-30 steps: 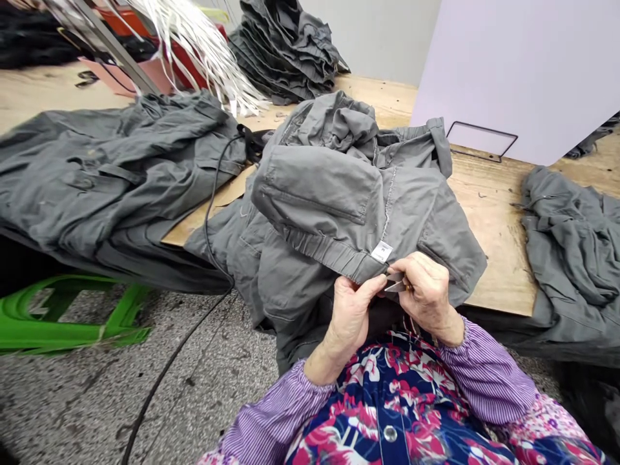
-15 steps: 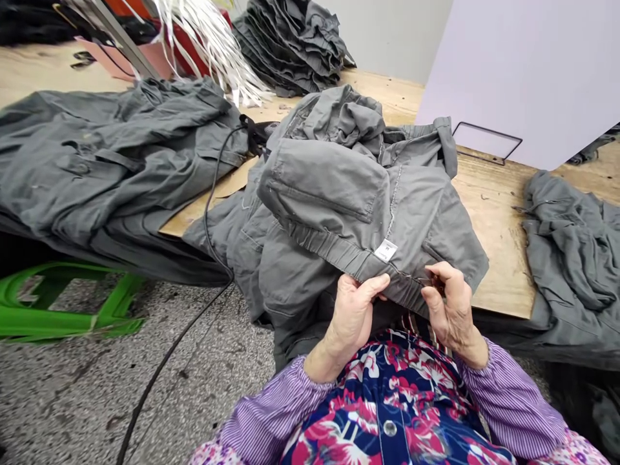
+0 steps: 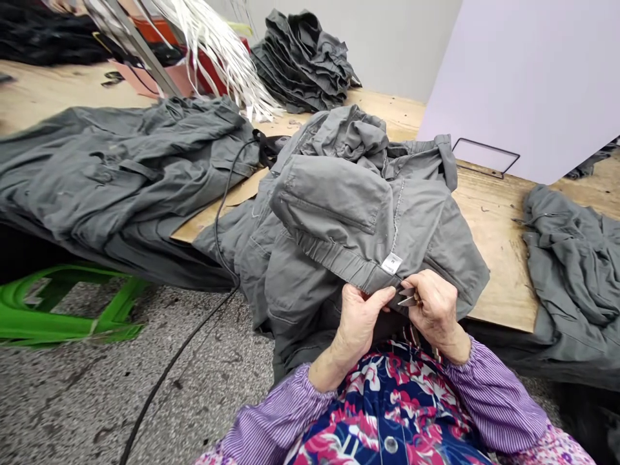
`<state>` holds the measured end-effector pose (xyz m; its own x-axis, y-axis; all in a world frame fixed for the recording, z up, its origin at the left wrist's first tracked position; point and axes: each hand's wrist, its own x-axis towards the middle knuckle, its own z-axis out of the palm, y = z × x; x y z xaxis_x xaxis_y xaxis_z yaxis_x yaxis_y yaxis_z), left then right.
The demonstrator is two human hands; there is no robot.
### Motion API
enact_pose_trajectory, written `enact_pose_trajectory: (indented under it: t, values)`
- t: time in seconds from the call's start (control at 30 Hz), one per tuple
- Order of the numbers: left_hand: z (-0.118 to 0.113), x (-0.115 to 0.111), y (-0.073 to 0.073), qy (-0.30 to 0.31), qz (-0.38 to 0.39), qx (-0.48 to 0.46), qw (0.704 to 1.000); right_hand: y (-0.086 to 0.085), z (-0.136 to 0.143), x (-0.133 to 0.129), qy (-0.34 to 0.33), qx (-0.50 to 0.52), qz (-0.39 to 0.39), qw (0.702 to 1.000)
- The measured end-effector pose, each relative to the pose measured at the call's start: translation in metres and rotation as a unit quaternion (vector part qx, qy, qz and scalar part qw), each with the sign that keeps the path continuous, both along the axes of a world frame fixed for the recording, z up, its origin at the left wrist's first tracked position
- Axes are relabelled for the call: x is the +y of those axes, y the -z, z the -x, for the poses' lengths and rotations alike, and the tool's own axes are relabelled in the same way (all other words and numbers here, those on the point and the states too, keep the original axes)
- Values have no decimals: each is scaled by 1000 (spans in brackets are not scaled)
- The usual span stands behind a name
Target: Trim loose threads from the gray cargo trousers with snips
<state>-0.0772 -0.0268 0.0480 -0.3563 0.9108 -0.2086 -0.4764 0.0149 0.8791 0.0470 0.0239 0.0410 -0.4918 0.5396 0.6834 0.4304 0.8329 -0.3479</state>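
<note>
Grey trousers (image 3: 339, 194) with an elastic waistband (image 3: 334, 257) lie bunched over the table's front edge and hang down towards my lap. A small white label (image 3: 391, 263) is sewn at the waistband. My left hand (image 3: 361, 316) pinches the band just below that label, thumb on top. In my right hand (image 3: 433, 307), closed, is a small pair of thread snips (image 3: 407, 298); their two pointed blades stick out apart at the waistband, close to my left thumb. The snips' handles are hidden inside my fingers.
Piles of grey garments lie at left (image 3: 121, 161) and right (image 3: 576, 258) on the wooden table (image 3: 504, 258). A folded stack (image 3: 307, 64) and white strips (image 3: 223, 51) are behind. A black cable (image 3: 174, 361) runs to the floor near a green stool (image 3: 97, 323).
My right hand has moved left towards my left hand and turned, so the snips' blades now show at the waistband. The whole view has shifted slightly; my left hand keeps its pinch.
</note>
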Motion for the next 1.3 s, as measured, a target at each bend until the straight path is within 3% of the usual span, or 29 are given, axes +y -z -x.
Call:
enact_pose_trajectory:
  t: [0.07,0.17,0.2,0.23,0.33,0.4,0.5,0.7,0.87,0.97,1.07,1.17,1.3]
  values:
    - [3,1,4,-2,5,16,1000,-2,1,-7,-54,13,65,996]
    - [7,2,10,6,-7,4,1000,-11,0,-19,-195,1,150,969]
    - [8,3,11,9,-10,-6,1000,-15,0,-20,-209,2,161,965]
    - [9,3,12,12,-11,-16,1000,-18,1,-19,-191,12,162,968]
    - [9,4,13,12,-6,-30,999,-23,6,-2,-37,55,141,988]
    - [9,4,12,9,-1,-26,1000,-22,12,12,8,51,136,989]
    - [10,3,10,13,1,-36,999,-17,20,20,-21,50,109,993]
    - [13,-2,3,14,1,-149,989,-6,20,-2,-119,-16,-28,992]
    - [10,-1,1,-4,1,-80,997,1,18,-5,-132,-34,-37,990]
    - [9,0,3,-18,-23,-59,998,-4,13,-7,-122,-22,20,992]
    - [9,0,7,-15,-31,-34,999,-13,5,-9,-70,-10,73,995]
    - [8,-1,10,-29,-25,-22,999,-20,-1,-6,-8,-41,54,998]
    - [6,-2,12,-34,-20,-20,999,-23,0,1,11,-120,-1,993]
